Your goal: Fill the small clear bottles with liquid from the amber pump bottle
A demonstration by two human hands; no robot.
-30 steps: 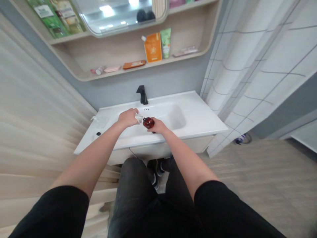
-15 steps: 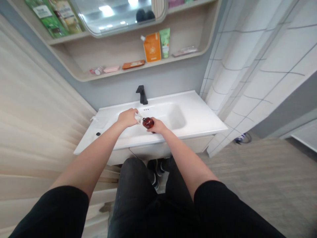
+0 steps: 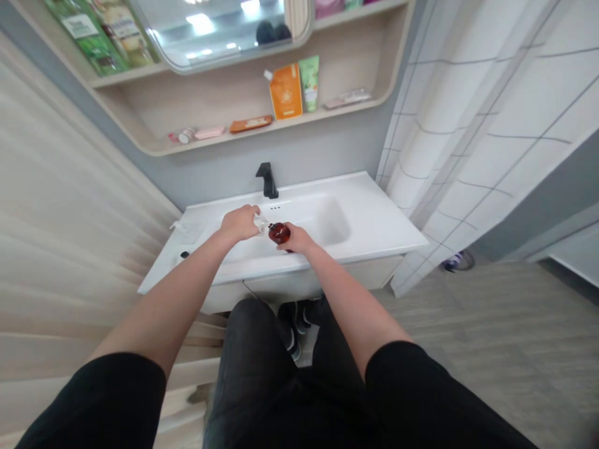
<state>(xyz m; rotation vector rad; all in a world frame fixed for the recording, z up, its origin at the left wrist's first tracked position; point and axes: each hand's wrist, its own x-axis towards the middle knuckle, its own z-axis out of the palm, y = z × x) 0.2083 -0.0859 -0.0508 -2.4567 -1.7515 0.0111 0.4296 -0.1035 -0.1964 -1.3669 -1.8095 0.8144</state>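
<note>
- The white vanity top [image 3: 374, 229] fills the middle of the view, with its basin bowl [image 3: 330, 221] set into it, a matte black faucet [image 3: 267, 181] at the back edge, and a wooden wall shelf [image 3: 210, 138] above, carrying an orange pouch [image 3: 285, 93] and a green tube [image 3: 309, 83]
- A small white item [image 3: 178, 226] lies near the left corner of the vanity top, well apart from both hands
- The amber bottle [image 3: 279, 233] is tilted on its side over the bowl, between the hands, with its neck toward the left
- The right hand [image 3: 296, 239] is closed around the bottle's lower end, with the fingers wrapped out of sight beneath it
- The left hand [image 3: 240, 225] is closed on a clear pump top [image 3: 261, 224] at the bottle's neck; I cannot tell whether that top is still joined to the bottle
- If the top is loose or comes free suddenly, the tilt could let liquid run out of the neck
- Wet or slick skin could let the bottle slip from the right hand and strike the hard bowl below
- A sudden twist or pull could knock the two hands together and jolt the bottle loose
</note>
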